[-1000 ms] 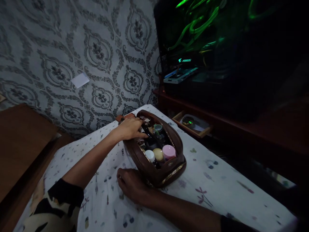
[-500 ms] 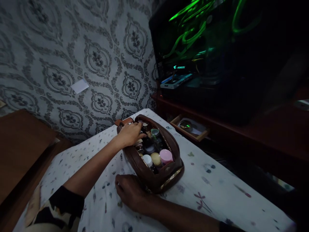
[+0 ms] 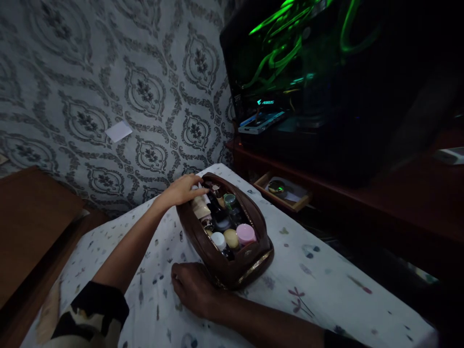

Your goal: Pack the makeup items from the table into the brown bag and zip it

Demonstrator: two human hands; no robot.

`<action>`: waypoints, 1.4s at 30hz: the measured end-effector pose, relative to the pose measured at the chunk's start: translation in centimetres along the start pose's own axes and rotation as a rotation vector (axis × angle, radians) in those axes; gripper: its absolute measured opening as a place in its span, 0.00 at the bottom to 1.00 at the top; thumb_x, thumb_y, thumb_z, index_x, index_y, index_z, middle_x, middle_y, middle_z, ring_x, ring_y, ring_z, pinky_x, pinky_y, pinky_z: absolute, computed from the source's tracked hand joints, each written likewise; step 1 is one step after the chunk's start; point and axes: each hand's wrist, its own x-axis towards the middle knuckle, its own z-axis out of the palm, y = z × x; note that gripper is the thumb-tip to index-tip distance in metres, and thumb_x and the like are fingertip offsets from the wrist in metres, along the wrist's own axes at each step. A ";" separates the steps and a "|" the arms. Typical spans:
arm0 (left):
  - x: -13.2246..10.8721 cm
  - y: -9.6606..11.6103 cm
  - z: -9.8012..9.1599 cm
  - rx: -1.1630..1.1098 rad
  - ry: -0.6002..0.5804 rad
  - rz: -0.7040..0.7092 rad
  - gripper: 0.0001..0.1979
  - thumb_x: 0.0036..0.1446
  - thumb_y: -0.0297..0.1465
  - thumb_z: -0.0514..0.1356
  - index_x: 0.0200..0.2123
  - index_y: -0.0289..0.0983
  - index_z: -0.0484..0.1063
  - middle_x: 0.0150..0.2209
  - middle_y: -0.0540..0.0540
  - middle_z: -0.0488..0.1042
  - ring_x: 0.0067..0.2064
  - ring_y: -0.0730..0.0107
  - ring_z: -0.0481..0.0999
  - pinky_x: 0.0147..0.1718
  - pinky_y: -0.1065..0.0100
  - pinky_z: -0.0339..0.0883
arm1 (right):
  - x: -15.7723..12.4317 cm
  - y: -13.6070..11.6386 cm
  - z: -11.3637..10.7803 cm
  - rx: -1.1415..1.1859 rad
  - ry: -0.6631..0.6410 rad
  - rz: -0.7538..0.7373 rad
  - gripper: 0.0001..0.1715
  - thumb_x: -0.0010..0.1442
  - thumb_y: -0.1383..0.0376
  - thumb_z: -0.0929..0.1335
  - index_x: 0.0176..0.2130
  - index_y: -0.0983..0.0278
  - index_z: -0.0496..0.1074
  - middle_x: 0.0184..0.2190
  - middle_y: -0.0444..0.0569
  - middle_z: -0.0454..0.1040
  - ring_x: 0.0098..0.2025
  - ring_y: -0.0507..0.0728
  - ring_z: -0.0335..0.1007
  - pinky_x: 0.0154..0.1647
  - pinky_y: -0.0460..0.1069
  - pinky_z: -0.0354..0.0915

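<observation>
A brown leather toiletry bag lies unzipped on a white patterned sheet. My left hand rests over the bag's far-left rim, thumb and fingers apart, with no item visible in it. Close to the thumb is a beige tube with a dark, shiny cap. Other contents include a pink-lidded jar, a yellowish lid, a white cap and a green-topped container. Curled into a loose fist, my right hand lies on the sheet against the bag's near side; nothing shows in it.
Beyond the bed, a computer case with green lights stands on a reddish desk. An open wooden drawer juts out near the bag's far side. A brown wooden panel is at left, and patterned wallpaper covers the wall behind.
My left hand has moved out of the bag's opening, leftward to its rim, uncovering the beige tube. My right hand stays beside the bag. The view has shifted slightly.
</observation>
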 end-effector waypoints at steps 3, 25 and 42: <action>0.1 0.9 0.8 0.169 -0.088 0.044 0.29 0.64 0.53 0.52 0.54 0.35 0.72 0.57 0.37 0.74 0.59 0.53 0.72 0.57 0.58 0.65 | 0.0 -0.1 -0.2 -0.014 -0.031 0.011 0.11 0.64 0.65 0.63 0.41 0.63 0.76 0.38 0.53 0.82 0.36 0.57 0.76 0.32 0.49 0.54; 0.6 2.5 0.3 0.290 -0.229 -0.083 0.38 0.64 0.59 0.43 0.48 0.33 0.75 0.54 0.34 0.76 0.55 0.50 0.76 0.50 0.60 0.69 | 0.1 0.0 0.0 -0.038 -0.048 -0.010 0.10 0.65 0.66 0.64 0.41 0.64 0.75 0.38 0.54 0.81 0.38 0.59 0.77 0.33 0.49 0.55; 0.5 3.5 0.5 0.321 -0.252 -0.111 0.39 0.61 0.60 0.47 0.49 0.32 0.76 0.57 0.31 0.74 0.59 0.46 0.73 0.57 0.53 0.64 | 0.0 -0.3 -0.3 -0.040 -0.049 -0.006 0.11 0.65 0.66 0.64 0.42 0.63 0.76 0.39 0.53 0.82 0.40 0.58 0.77 0.34 0.49 0.55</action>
